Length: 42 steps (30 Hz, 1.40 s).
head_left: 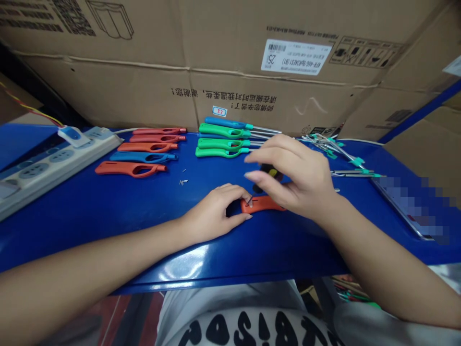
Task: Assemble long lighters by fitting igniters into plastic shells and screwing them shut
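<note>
An orange gas lighter lies on the blue table below my right hand, its far end hidden by that hand. My left hand has thumb and forefinger curled round the lighter's left end, the fingertip at a small hole. A screwdriver with a black and yellow handle leans over the lighter, its thin tip down by my left forefinger. Around the handle are the bent fingers and thumb of my right hand, which partly cover it. Several small screws lie just beyond my left hand.
Red, orange and blue lighter shells lie in a row at left, beside a white power strip. Green and blue long-nosed lighters lie at the back. Metal rods with green pieces and a phone are at right. Cardboard stands behind.
</note>
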Available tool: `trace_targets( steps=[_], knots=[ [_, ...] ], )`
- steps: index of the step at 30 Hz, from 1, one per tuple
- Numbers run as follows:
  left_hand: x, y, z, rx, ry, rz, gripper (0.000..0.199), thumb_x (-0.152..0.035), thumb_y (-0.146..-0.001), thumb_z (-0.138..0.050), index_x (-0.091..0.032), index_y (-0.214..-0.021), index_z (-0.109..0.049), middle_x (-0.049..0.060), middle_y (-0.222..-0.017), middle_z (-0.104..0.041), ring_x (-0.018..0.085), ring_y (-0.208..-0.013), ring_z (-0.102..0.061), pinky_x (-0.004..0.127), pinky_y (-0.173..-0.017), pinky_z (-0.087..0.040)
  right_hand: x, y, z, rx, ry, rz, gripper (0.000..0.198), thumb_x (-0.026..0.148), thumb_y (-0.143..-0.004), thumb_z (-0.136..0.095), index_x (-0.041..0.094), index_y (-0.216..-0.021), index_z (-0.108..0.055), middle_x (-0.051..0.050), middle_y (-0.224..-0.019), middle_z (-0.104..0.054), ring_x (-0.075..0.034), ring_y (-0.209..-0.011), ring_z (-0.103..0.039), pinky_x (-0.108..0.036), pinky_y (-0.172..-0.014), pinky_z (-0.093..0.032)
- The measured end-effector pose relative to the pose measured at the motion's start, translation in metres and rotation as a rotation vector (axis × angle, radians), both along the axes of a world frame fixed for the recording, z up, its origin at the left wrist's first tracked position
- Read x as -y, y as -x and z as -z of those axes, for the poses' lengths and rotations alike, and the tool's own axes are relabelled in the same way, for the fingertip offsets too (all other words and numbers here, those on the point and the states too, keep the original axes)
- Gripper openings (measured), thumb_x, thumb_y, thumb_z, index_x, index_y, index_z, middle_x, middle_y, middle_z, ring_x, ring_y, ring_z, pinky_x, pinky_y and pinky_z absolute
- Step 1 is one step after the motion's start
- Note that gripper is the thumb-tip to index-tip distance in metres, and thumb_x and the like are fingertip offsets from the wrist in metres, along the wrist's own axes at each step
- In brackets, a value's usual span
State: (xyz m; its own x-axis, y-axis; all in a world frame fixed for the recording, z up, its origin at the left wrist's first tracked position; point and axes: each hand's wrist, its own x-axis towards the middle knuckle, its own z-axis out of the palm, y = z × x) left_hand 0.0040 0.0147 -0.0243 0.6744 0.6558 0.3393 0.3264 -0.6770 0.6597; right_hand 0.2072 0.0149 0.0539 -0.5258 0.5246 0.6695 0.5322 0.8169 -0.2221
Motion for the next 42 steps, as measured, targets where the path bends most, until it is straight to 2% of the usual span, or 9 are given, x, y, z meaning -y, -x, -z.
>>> trace_targets(
  steps=[3, 6, 12, 17, 22, 26, 29, 31, 42],
  knots=[
    [0.001, -0.001, -0.001, -0.008, -0.019, -0.02, 0.021, -0.021, -0.087, -0.076, -0.019, -0.104, -0.063, 0.003, -0.103, -0.072, 0.021, -0.096, -0.066, 0.035, -0.09, -0.051, 0.001, -0.003, -0.004, -0.034, 0.237, -0.114, 0.039, 0.028, -0.107, -0.039, 0.024, -0.144, -0.051, -0.008, -0.132, -0.065, -0.02, -0.11, -0.067, -0.035, -0.09, -0.058],
    [0.002, -0.001, -0.001, -0.006, -0.01, -0.032, 0.023, -0.02, -0.087, -0.076, -0.019, -0.105, -0.063, 0.003, -0.105, -0.073, 0.021, -0.097, -0.067, 0.035, -0.09, -0.051, 0.002, -0.006, -0.009, -0.054, 0.381, -0.166, 0.042, 0.025, -0.104, -0.046, 0.024, -0.146, -0.048, -0.007, -0.127, -0.068, -0.016, -0.095, -0.07, -0.03, -0.079, -0.059],
    [0.007, -0.004, -0.001, 0.004, -0.024, -0.063, 0.023, -0.015, -0.086, -0.075, -0.019, -0.105, -0.062, 0.004, -0.108, -0.074, 0.023, -0.1, -0.068, 0.037, -0.091, -0.052, 0.004, -0.011, -0.015, 0.053, 0.116, 0.016, 0.04, 0.037, -0.094, -0.068, 0.028, -0.132, -0.063, -0.003, -0.121, -0.074, -0.014, -0.073, -0.07, -0.028, -0.067, -0.056],
    [0.009, -0.006, -0.003, -0.016, -0.048, -0.093, 0.02, -0.014, -0.085, -0.073, -0.018, -0.102, -0.063, 0.005, -0.1, -0.074, 0.023, -0.092, -0.068, 0.038, -0.085, -0.054, 0.015, -0.002, -0.013, 0.164, -0.094, 0.119, 0.037, 0.041, -0.094, -0.068, 0.021, -0.126, -0.066, -0.005, -0.11, -0.078, -0.019, -0.086, -0.074, -0.028, -0.069, -0.053],
    [0.009, -0.006, -0.002, -0.007, -0.047, -0.102, 0.016, -0.02, -0.089, -0.07, -0.019, -0.103, -0.064, 0.007, -0.106, -0.073, 0.027, -0.105, -0.068, 0.041, -0.092, -0.053, 0.024, 0.014, -0.005, 0.113, -0.161, 0.252, 0.033, 0.047, -0.099, -0.058, 0.018, -0.108, -0.071, -0.006, -0.096, -0.079, -0.02, -0.08, -0.074, -0.028, -0.068, -0.052],
    [0.008, -0.005, -0.005, -0.011, -0.023, -0.093, 0.019, -0.017, -0.087, -0.072, -0.02, -0.103, -0.063, 0.004, -0.103, -0.073, 0.023, -0.097, -0.068, 0.038, -0.089, -0.054, 0.013, 0.006, -0.008, -0.045, 0.198, -0.001, 0.037, 0.027, -0.106, -0.039, 0.018, -0.139, -0.054, -0.01, -0.129, -0.069, -0.019, -0.105, -0.07, -0.03, -0.082, -0.056],
    [0.008, -0.005, -0.006, -0.022, -0.021, -0.097, 0.021, -0.017, -0.086, -0.073, -0.021, -0.103, -0.062, 0.002, -0.103, -0.073, 0.022, -0.095, -0.068, 0.037, -0.088, -0.054, 0.003, -0.008, -0.014, -0.132, 0.487, -0.304, 0.038, 0.027, -0.106, -0.043, 0.019, -0.142, -0.051, -0.007, -0.121, -0.072, -0.014, -0.096, -0.071, -0.025, -0.076, -0.057],
    [0.007, -0.005, -0.004, -0.028, -0.023, -0.099, 0.02, -0.019, -0.086, -0.073, -0.021, -0.103, -0.062, 0.003, -0.105, -0.073, 0.023, -0.099, -0.068, 0.038, -0.088, -0.054, 0.002, -0.013, -0.016, -0.136, 0.503, -0.352, 0.037, 0.027, -0.102, -0.052, 0.019, -0.138, -0.056, -0.005, -0.117, -0.073, -0.013, -0.088, -0.071, -0.024, -0.072, -0.056],
    [0.011, -0.007, -0.007, -0.014, -0.001, -0.101, 0.013, -0.013, -0.086, -0.065, -0.019, -0.097, -0.064, 0.005, -0.097, -0.073, 0.024, -0.092, -0.07, 0.039, -0.084, -0.057, 0.032, 0.02, -0.007, -0.001, 0.051, 0.271, 0.035, 0.037, -0.099, -0.06, 0.017, -0.127, -0.065, -0.006, -0.103, -0.079, -0.019, -0.079, -0.072, -0.028, -0.064, -0.046]
  ],
)
